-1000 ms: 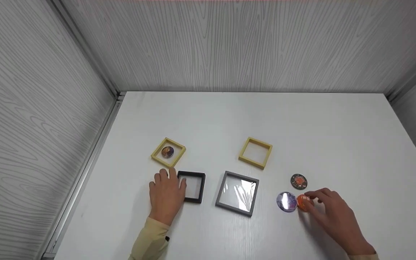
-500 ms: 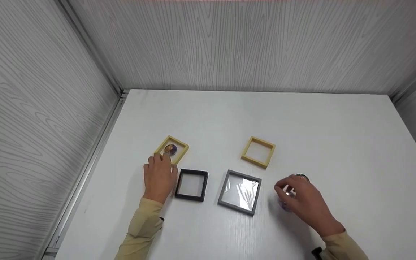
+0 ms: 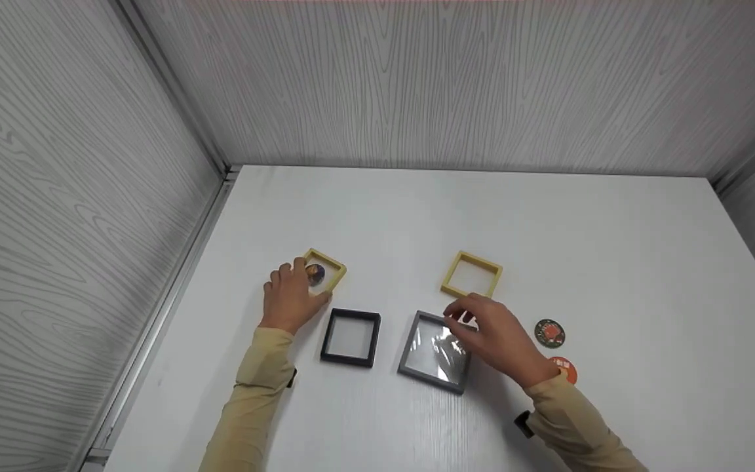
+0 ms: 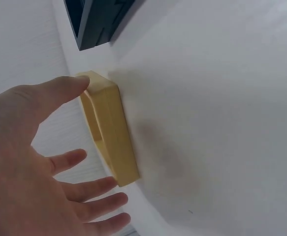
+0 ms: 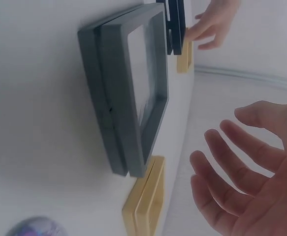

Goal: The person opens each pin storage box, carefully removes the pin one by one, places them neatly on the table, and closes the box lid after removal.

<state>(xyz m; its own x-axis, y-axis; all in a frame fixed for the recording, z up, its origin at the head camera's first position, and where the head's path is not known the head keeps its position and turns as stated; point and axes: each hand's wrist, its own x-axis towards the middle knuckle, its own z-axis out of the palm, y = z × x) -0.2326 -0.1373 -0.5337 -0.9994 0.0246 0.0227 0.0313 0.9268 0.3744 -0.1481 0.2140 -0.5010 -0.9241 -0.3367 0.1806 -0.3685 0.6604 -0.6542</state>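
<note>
My left hand (image 3: 289,298) reaches over the left yellow square frame (image 3: 335,278), which has a round dark-and-orange badge (image 3: 316,275) within it. In the left wrist view, the thumb touches one corner of this frame (image 4: 116,132), and the other fingers extend toward its far end, fairly straight. My right hand (image 3: 499,337) hovers over the upper right part of the grey square frame (image 3: 410,351), fingers loosely bent and holding nothing. Its palm and fingers (image 5: 246,172) show bare in the right wrist view. A black square frame (image 3: 376,337) lies between the hands.
Behind the right hand lies another yellow frame (image 3: 451,272). A dark badge with a red centre (image 3: 550,334) and an orange badge (image 3: 566,370) lie to the right. A purple badge (image 5: 37,228) appears in the right wrist view. Grey wood-grain panels (image 3: 417,85) surround the white table.
My left hand has moved from beside the black frame up to the left yellow frame. The right hand has left the orange badge and moved left over the grey frame.
</note>
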